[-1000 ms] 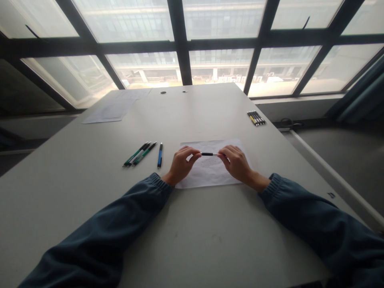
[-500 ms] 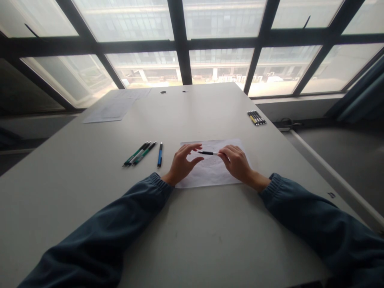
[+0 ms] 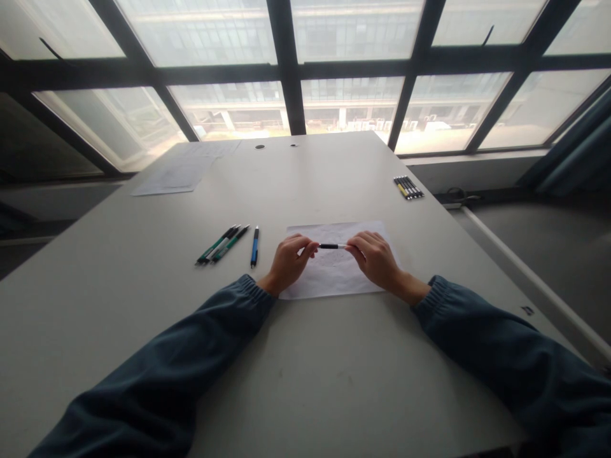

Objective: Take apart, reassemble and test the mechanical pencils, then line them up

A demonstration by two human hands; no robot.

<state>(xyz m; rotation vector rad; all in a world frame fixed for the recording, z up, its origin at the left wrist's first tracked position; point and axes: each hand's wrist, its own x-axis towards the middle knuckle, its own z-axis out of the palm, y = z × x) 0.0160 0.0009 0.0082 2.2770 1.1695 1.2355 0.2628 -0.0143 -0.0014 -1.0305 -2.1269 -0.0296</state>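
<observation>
Nearest, two dark blue sleeves (image 3: 162, 356) reach in over the white table (image 3: 310, 369) from either side of the sheet of paper (image 3: 334, 280). Over the sheet's left part, the left hand (image 3: 289, 259) pinches the dark end of a black-and-white pen (image 3: 329, 246) between thumb and fingers; over the sheet's right part, the right hand (image 3: 375, 257) grips the white end the same way. The pen is held above the sheet's farther half, its long axis running left to right, nearly parallel to the sheet's far edge. It spans the gap between the hands, so neither is clearly nearer; the fingertips hide both its ends.

Just left of the sheet lies a blue pen (image 3: 254, 248), pointing away from the person. Farther left of the sheet, three green and white pens (image 3: 231, 243) lie slantwise, side by side. Beyond the sheet to the right is a neat row of black pens (image 3: 408, 187), one with yellow; beyond it to the left, loose papers (image 3: 172, 175).
</observation>
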